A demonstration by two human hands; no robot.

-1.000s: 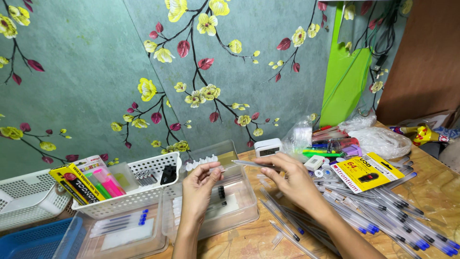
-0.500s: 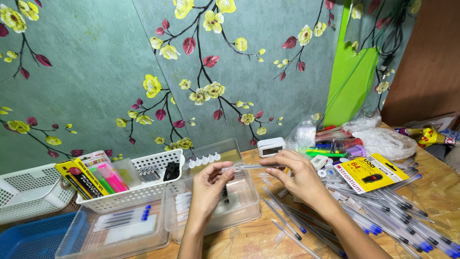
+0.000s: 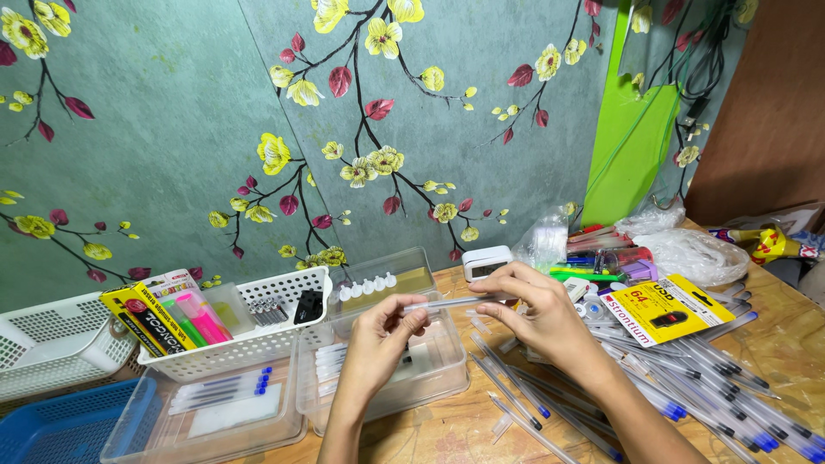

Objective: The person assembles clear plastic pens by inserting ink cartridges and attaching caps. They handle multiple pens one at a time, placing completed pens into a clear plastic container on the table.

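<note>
Both hands were raised above a clear plastic box (image 3: 447, 378) at the table's front edge, and between them they held one clear pen barrel (image 3: 460, 302), lying nearly level. The left hand (image 3: 378, 339) pinched the barrel's left end between thumb and fingertips, a narrow, closed grip. The right hand (image 3: 537, 309) closed round the other end, its fingers curled over it so that the tip itself could not be seen. The barrel was clear of the box and of everything on the table.

To the right lay a loose heap of blue-capped pens (image 3: 713, 387) and bare barrels, spread across the wooden table (image 3: 791, 344). A white basket (image 3: 249, 344) with a pack of highlighters (image 3: 168, 314) stood to the left, and a second clear tray (image 3: 223, 412) in front of it held a few blue pens.

In my judgement the chief risk was a slip. The barrel was thin and smooth, and it was gripped only at its ends, so uneven pressure could bend it or shoot it out of the fingers into the heap, where it would be hard to tell from the rest. The right forearm also passed close over the loose pens and could sweep some off the table edge.
</note>
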